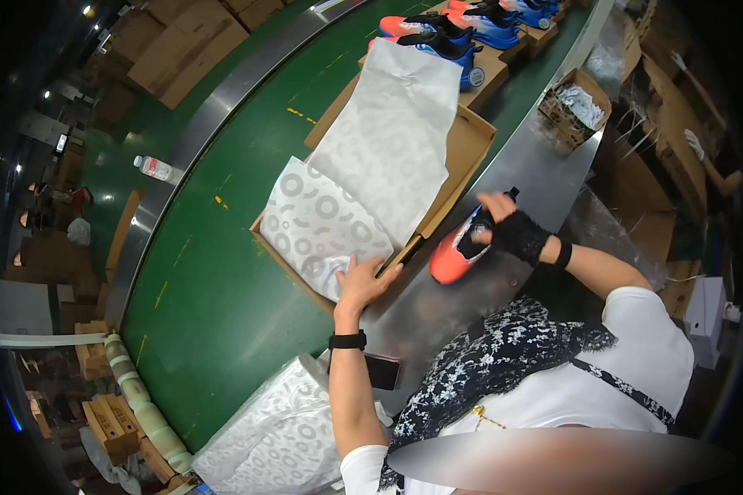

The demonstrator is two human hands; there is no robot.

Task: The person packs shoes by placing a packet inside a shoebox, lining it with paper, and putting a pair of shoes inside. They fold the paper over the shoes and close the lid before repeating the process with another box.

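One orange-toed shoe [451, 264] is pointing down and left beside an open box

A right hand [508, 227] in a black fingerless glove is grasping the shoe near its dark collar, its grip curling over the heel end. The long axis is running slantwise, from the heel at the upper right to the toe at the lower left, almost parallel to the near side of a cardboard box [480, 136]. The shoe is showing just right of that box, over the metal worktop [557, 186]; whether its sole is touching the metal, one cannot tell. A bare left hand [365, 285] is spreading its fingers on patterned paper [305, 206] at the box's near end, its grip released. The paper is lining the box and reaching past its far end, where orange-and-blue shoes [437, 37] are standing in a row. Nearer the person, a dark phone [382, 371] is lying beside more patterned sheets [272, 425].
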